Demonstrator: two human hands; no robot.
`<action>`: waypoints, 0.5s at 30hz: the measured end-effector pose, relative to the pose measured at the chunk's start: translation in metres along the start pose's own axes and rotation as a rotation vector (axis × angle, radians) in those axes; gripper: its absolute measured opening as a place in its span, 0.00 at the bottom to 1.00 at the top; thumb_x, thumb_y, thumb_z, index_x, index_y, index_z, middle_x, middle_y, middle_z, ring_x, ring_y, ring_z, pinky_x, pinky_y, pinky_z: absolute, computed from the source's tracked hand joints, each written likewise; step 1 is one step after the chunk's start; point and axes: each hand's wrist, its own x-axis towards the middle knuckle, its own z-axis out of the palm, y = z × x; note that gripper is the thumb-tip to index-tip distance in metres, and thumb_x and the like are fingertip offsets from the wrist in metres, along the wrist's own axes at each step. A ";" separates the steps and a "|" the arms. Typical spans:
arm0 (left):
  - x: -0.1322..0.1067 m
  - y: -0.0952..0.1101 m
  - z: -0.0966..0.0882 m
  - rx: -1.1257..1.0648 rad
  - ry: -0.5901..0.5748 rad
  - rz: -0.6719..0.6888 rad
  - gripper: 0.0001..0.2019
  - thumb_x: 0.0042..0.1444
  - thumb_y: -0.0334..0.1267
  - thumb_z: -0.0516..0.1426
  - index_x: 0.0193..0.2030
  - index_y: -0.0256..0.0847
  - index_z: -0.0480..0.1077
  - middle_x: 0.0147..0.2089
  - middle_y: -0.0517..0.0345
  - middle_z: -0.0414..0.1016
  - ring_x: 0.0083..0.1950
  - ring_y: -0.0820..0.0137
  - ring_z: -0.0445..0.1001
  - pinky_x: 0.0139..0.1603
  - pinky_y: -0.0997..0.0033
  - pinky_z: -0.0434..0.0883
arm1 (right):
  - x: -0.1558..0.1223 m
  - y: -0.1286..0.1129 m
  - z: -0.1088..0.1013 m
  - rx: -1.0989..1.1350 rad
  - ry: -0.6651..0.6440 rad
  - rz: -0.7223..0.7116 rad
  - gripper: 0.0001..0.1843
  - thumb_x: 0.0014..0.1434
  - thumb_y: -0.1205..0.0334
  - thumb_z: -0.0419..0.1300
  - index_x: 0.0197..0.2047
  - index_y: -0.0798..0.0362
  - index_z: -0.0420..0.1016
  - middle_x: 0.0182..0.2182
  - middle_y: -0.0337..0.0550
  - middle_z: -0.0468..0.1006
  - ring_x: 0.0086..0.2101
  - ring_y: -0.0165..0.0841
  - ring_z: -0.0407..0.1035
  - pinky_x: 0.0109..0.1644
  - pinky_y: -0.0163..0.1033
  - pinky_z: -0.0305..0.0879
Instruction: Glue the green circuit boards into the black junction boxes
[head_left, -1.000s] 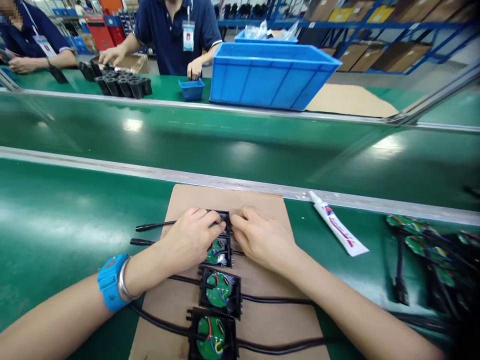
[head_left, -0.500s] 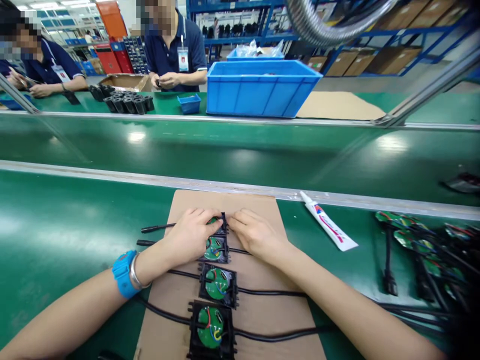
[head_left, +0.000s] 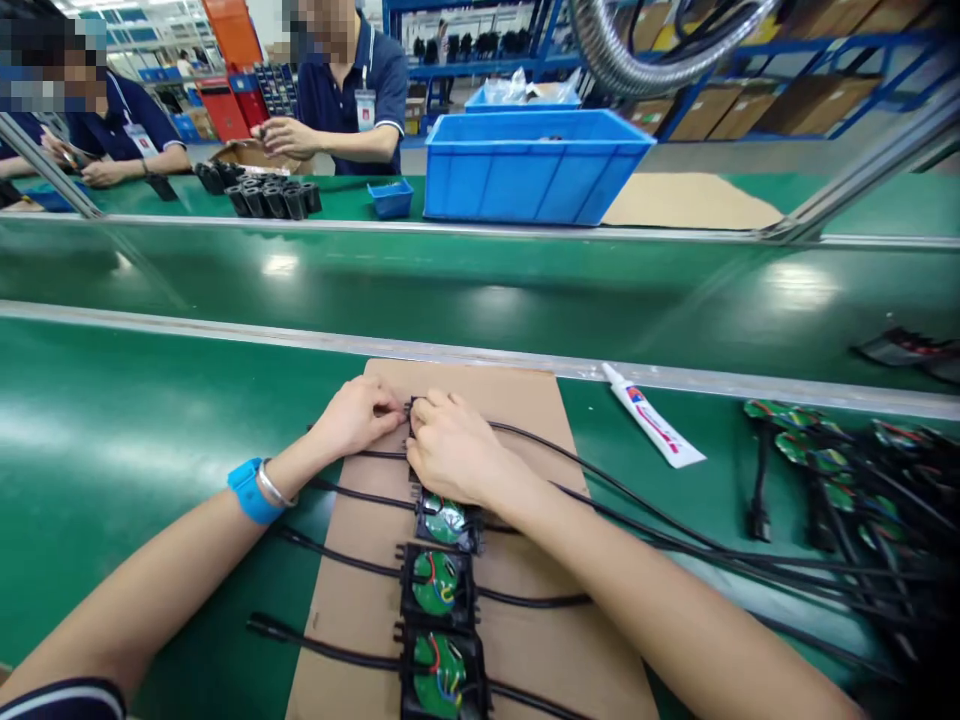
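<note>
A column of square black plastic housings with round green circuit boards and coloured wires runs down a cardboard sheet (head_left: 540,610); the nearest housing (head_left: 442,675) and the one behind it (head_left: 439,583) show most clearly. Black cables leave both sides of them. At the far end, my right hand (head_left: 457,450) bends its fingers over the farthest black housing (head_left: 412,406), covering most of it. My left hand (head_left: 360,415) is pinched at that housing's left edge; what lies between its fingertips is hidden.
A white glue tube (head_left: 656,420) lies right of the cardboard. Farther right is a pile of circuit boards with black cables (head_left: 832,470). A metal rail (head_left: 225,325) crosses behind. Across the line are a large blue bin (head_left: 536,175) and two co-workers; a flexible metal hose (head_left: 660,70) hangs above.
My right hand has moved left over the farthest housing, and my left hand has drawn back to its left edge. More cables show at right. The view has shifted slightly.
</note>
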 end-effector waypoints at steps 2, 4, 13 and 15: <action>-0.005 0.005 -0.001 0.051 0.016 0.002 0.05 0.57 0.34 0.59 0.34 0.39 0.77 0.39 0.55 0.75 0.42 0.66 0.70 0.47 0.65 0.65 | -0.001 0.003 -0.004 0.007 -0.005 0.011 0.17 0.62 0.63 0.49 0.34 0.62 0.77 0.35 0.55 0.73 0.45 0.45 0.59 0.47 0.49 0.57; -0.021 0.017 -0.011 0.112 0.043 0.012 0.07 0.59 0.34 0.56 0.38 0.39 0.76 0.42 0.52 0.74 0.44 0.63 0.68 0.48 0.60 0.64 | -0.016 0.005 -0.014 0.009 0.002 0.020 0.17 0.64 0.61 0.49 0.39 0.62 0.77 0.37 0.55 0.73 0.44 0.45 0.60 0.47 0.49 0.58; -0.183 0.061 -0.017 0.145 -0.332 0.089 0.18 0.54 0.41 0.59 0.50 0.39 0.63 0.49 0.47 0.66 0.50 0.56 0.64 0.52 0.50 0.66 | -0.203 -0.030 -0.009 0.197 0.050 0.040 0.35 0.49 0.48 0.67 0.56 0.58 0.66 0.44 0.55 0.72 0.44 0.45 0.66 0.48 0.52 0.67; -0.192 0.059 -0.008 0.176 -0.334 0.080 0.08 0.58 0.31 0.48 0.44 0.40 0.62 0.43 0.49 0.67 0.44 0.60 0.67 0.45 0.55 0.69 | -0.216 -0.036 0.001 0.134 0.101 0.018 0.19 0.57 0.62 0.60 0.52 0.55 0.68 0.40 0.50 0.74 0.39 0.40 0.70 0.43 0.46 0.70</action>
